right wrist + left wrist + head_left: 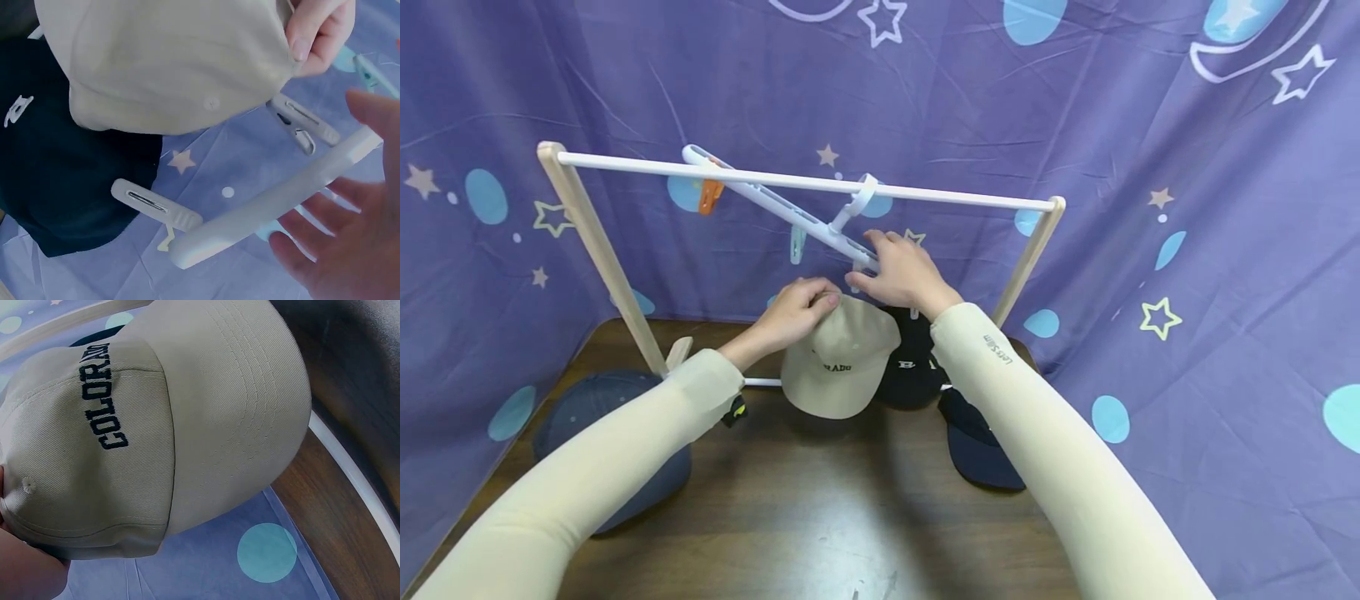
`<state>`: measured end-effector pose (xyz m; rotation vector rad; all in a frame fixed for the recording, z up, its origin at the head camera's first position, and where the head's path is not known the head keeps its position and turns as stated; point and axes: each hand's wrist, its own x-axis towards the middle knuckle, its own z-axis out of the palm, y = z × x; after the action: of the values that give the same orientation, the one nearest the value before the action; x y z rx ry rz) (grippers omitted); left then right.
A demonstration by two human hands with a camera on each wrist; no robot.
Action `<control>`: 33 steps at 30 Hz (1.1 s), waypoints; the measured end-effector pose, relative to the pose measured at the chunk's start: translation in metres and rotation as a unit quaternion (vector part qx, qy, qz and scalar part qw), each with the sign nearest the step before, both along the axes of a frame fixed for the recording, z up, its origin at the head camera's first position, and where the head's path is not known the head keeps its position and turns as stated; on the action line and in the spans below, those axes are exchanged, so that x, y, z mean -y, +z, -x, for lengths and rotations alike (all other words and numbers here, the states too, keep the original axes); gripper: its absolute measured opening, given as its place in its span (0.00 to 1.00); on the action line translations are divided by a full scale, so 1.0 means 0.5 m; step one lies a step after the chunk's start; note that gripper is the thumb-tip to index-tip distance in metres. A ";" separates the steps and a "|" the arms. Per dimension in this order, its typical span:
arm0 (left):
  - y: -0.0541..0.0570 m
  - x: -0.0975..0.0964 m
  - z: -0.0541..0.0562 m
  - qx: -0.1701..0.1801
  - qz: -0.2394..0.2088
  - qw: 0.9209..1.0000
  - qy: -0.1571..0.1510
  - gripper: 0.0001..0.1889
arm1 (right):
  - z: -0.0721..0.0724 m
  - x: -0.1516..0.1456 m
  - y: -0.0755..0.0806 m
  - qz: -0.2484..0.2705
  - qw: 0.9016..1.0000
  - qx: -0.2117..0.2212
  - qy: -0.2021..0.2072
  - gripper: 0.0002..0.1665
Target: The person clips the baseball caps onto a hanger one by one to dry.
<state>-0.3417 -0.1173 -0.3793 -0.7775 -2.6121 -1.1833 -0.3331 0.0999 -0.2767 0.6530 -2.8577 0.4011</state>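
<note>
My left hand pinches the edge of a beige baseball cap, which hangs brim down with "COLORADO" lettering in the left wrist view. My right hand is at the lower right end of a pale clip hanger; its fingers spread beside the bar, thumb apart. A grey clip on the hanger lies at the beige cap's edge; whether it bites the cloth I cannot tell. Another grey clip holds a black cap with a white letter, partly behind the beige one.
The hanger hooks over a white rail on a wooden-legged rack and tilts down rightward. Orange and teal clips hang from it. A blue-grey cap lies left on the brown table, a navy cap right.
</note>
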 end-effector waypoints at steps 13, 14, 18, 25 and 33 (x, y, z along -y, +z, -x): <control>0.009 0.003 -0.009 0.006 -0.003 1.000 -0.010 0.14 | 0.051 0.021 0.016 -0.041 0.993 0.110 0.018 0.34; 0.009 0.003 -0.009 0.006 -0.004 1.000 -0.010 0.14 | 0.053 0.022 0.017 -0.037 0.993 0.114 0.021 0.31; 0.005 0.004 -0.006 0.003 -0.004 1.000 -0.009 0.14 | 0.058 0.025 0.019 -0.036 0.992 0.122 0.026 0.27; -0.003 0.003 0.003 -0.001 0.005 1.000 -0.014 0.15 | 0.064 0.026 0.018 -0.066 0.992 0.103 0.016 0.27; -0.006 0.008 0.002 0.004 -0.004 1.000 -0.015 0.14 | 0.069 0.027 0.011 -0.073 0.993 0.089 0.038 0.25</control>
<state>-0.3426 -0.1215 -0.3821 -0.8153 -2.6097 -1.2065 -0.3676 0.0865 -0.2711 0.7915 -3.0615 0.2754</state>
